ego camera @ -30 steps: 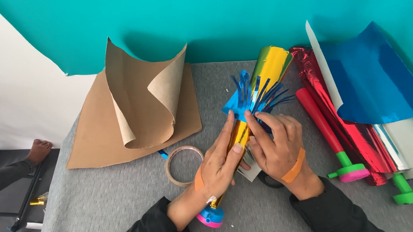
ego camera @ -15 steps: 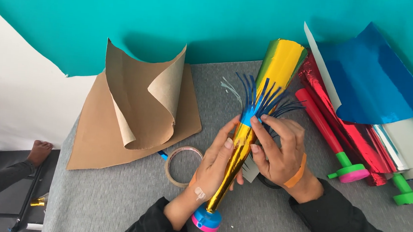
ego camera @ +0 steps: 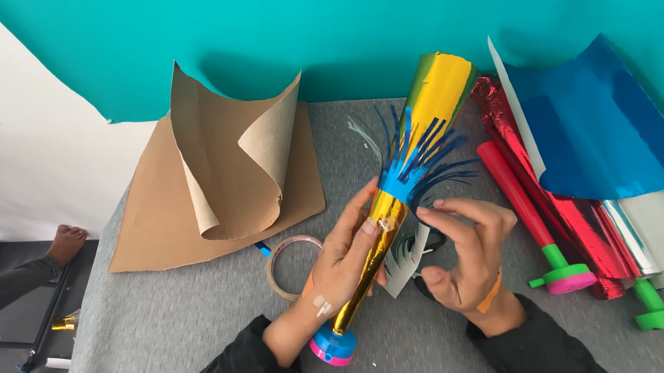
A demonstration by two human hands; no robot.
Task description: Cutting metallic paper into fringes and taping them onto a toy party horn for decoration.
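Gripping a gold foil party horn around its narrow stem, left hand closed on it, horn tilted above the grey counter, right hand loosely open beside the blue fringe, fingertips near it, holding nothing, tape roll just left, brown paper beyond.

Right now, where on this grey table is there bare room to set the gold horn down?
Bare grey cloth lies along the near edge, left of the left hand and below the brown paper and tape roll. A smaller patch sits near the right corner, below the red horn. The far right is crowded with foil sheets and horns.
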